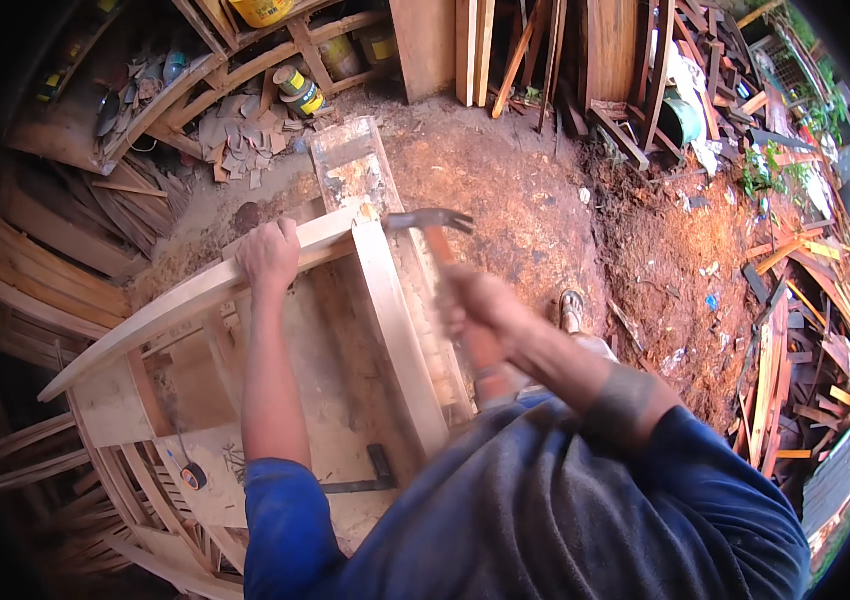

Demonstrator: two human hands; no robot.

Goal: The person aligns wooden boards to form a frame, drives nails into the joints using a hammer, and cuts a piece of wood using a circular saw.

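Observation:
My left hand grips the top edge of a pale wooden frame, holding its long curved rail near the corner joint. My right hand, motion-blurred, is closed around the orange-brown handle of a claw hammer. The hammer's steel head sits right at the frame's corner, claws pointing right. The frame stands over a plywood bench top below me. My blue sleeves fill the lower part of the view.
A dark metal square and a small tape measure lie on the bench. Paint cans sit by wooden racks at the back. Planks lean against the far wall. Scrap wood piles up at the right, on sawdust-covered ground.

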